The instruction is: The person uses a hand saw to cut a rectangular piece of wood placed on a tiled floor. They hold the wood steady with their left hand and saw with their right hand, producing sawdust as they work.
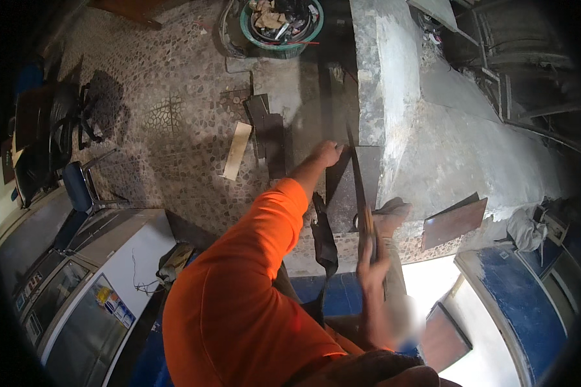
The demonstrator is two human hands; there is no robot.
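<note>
The handsaw (368,222) is clamped in the right hand (371,274), and the dark board (339,188) is best pinned by the left hand (329,153), grip unreadable, clear of the blade (357,177).

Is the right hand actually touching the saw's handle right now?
Touching. The head view shows the right hand, somewhat blurred, closed around the brown saw handle, with no gap between them.
</note>
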